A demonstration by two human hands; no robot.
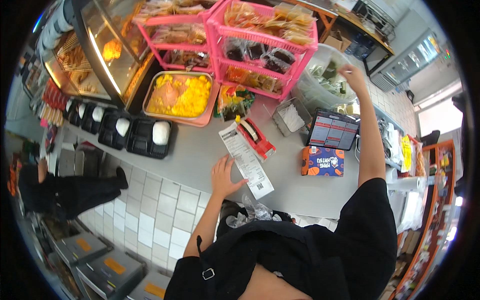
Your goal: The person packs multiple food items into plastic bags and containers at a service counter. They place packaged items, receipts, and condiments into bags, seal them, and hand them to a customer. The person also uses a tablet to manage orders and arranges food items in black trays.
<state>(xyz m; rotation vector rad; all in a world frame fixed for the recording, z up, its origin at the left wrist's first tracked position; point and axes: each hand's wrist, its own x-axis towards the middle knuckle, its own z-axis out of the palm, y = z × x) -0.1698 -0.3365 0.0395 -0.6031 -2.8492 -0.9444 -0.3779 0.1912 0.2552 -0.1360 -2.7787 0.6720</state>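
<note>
My left hand (223, 176) lies with fingers apart on the grey counter (187, 150), its thumb at the edge of a long printed receipt (248, 165). Against the receipt's upper right side is a red tape dispenser (257, 139). My right hand (352, 79) reaches over a translucent plastic tub (305, 88) of bagged green contents (332, 82). Its fingers are drawn together, and a small white thing shows at them. A dark green packet is just left of the fingertips; whether they grip it, I cannot tell.
A tablet (333, 129) stands behind a printed box (323, 162). Pink racks (262, 32) of bagged food, a tray of yellow food (178, 93) and a bin of white sticks (288, 119) line the back. Black trays (150, 138) sit leftward, near another person (67, 191).
</note>
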